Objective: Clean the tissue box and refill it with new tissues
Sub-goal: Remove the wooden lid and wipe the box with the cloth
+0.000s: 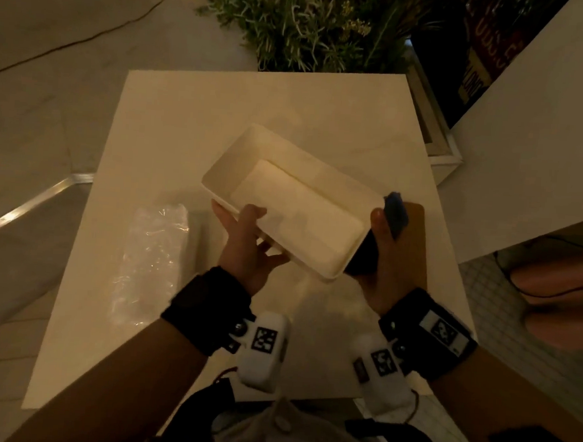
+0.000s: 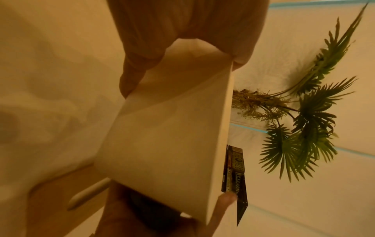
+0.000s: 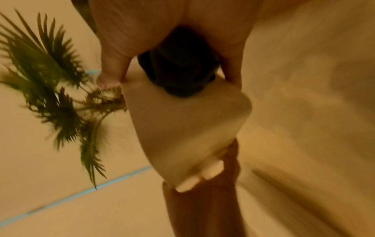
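Observation:
An empty white tissue box (image 1: pixel 284 200) is held tilted above the table, its open side facing me. My left hand (image 1: pixel 248 238) grips its near long wall, thumb inside and fingers underneath. My right hand (image 1: pixel 380 246) holds a dark blue cloth (image 1: pixel 396 210) against the box's right end, thumb over the rim. In the left wrist view the box's outer wall (image 2: pixel 168 136) fills the middle. The right wrist view shows the cloth (image 3: pixel 180 72) bunched between palm and box (image 3: pixel 182 128). A plastic-wrapped tissue pack (image 1: pixel 151 260) lies on the table's left side.
The white table (image 1: pixel 187 118) carries a wooden lid (image 1: pixel 416 215), partly under my right hand. A leafy plant (image 1: pixel 315 27) stands beyond the far edge. A white cabinet (image 1: pixel 544 134) rises close on the right. A cable (image 1: pixel 89 37) runs across the floor at left.

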